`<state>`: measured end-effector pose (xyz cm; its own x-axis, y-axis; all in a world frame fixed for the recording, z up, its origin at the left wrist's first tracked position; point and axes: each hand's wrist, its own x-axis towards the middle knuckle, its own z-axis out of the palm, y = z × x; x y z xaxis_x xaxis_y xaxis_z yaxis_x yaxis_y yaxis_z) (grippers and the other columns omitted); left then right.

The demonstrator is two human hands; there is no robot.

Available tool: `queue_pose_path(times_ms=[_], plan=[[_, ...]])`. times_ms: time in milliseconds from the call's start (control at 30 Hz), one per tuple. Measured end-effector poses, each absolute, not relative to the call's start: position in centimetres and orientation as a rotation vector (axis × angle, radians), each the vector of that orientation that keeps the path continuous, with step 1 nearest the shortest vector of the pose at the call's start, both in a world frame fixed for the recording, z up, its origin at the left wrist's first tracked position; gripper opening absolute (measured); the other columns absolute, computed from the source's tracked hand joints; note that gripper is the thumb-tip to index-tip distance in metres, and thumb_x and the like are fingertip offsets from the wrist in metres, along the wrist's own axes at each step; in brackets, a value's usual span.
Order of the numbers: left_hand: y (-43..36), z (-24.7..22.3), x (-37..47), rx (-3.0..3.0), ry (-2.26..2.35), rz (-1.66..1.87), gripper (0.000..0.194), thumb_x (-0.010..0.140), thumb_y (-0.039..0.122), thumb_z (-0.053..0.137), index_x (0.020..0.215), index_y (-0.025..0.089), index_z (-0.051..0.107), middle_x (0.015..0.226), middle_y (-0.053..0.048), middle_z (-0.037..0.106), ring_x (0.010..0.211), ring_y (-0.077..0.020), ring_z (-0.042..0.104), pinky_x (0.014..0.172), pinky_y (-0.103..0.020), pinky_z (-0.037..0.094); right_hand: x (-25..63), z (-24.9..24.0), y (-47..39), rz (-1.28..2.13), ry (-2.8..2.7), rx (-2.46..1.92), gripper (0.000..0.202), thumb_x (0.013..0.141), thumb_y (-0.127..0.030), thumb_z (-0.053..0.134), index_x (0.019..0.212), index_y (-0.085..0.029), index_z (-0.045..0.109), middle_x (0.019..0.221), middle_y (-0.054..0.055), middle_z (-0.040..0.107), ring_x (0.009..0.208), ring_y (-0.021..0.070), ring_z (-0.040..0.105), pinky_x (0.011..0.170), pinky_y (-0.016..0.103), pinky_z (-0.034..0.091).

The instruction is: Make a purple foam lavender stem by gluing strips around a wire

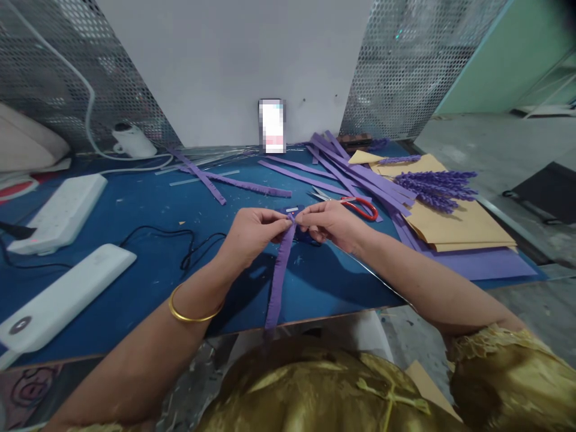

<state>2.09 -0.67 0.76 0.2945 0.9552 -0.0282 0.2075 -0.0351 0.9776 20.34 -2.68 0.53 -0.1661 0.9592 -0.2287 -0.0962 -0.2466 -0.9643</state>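
Observation:
A fringed purple paper strip (279,270) hangs from between my two hands, its lower end reaching the table's front edge. My left hand (252,237) pinches the strip's top between thumb and fingers. Close beside it, my right hand (330,225) is closed at the same top end. A thin metal wire (382,281) runs from under my right hand toward the lower right; its tip is hidden by the fingers. Scissors with red handles (365,207) lie just behind my right hand. Partly covered by both hands is a small dark blue object (310,236).
Purple strips (355,168) are piled at the back right, beside brown paper (463,225) bearing purple flower spikes (436,186). A phone (272,126) leans on the back panel. To the left lie a white power strip (67,210), a long white device (72,294) and black cable (191,240).

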Motion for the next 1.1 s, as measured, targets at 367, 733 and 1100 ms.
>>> queue_pose_path(times_ms=[367, 733, 1100], plan=[[-0.3, 0.6, 1.7, 1.216, 0.988, 0.783, 0.027, 0.063, 0.041, 0.087, 0.074, 0.017, 0.080, 0.068, -0.004, 0.074, 0.060, -0.0127, 0.062, 0.060, -0.025, 0.050, 20.2, 0.5, -2.6, 1.495, -1.081, -1.127, 0.012, 0.066, -0.021, 0.075, 0.063, -0.012, 0.067, 0.053, -0.001, 0.056, 0.041, 0.0046, 0.038, 0.039, 0.020, 0.027], [-0.5, 1.0, 1.9, 1.142, 0.987, 0.739, 0.024, 0.060, 0.034, 0.086, 0.071, 0.015, 0.077, 0.062, -0.002, 0.069, 0.055, -0.0095, 0.057, 0.054, -0.020, 0.043, 19.9, 0.4, -3.2, 1.128, -1.333, -1.157, 0.009, 0.072, -0.022, 0.069, 0.070, -0.015, 0.066, 0.048, -0.006, 0.052, 0.041, 0.0063, 0.043, 0.044, 0.022, 0.032], [-0.8, 0.6, 2.3, 1.178, 1.068, 0.746, 0.022, 0.062, 0.033, 0.081, 0.066, 0.015, 0.070, 0.056, 0.002, 0.061, 0.050, -0.0091, 0.053, 0.050, -0.021, 0.037, 19.7, 0.4, -4.3, 0.353, -1.832, -1.186, 0.010, 0.080, -0.015, 0.060, 0.070, -0.018, 0.060, 0.063, -0.001, 0.057, 0.059, 0.0110, 0.049, 0.056, 0.025, 0.035]])
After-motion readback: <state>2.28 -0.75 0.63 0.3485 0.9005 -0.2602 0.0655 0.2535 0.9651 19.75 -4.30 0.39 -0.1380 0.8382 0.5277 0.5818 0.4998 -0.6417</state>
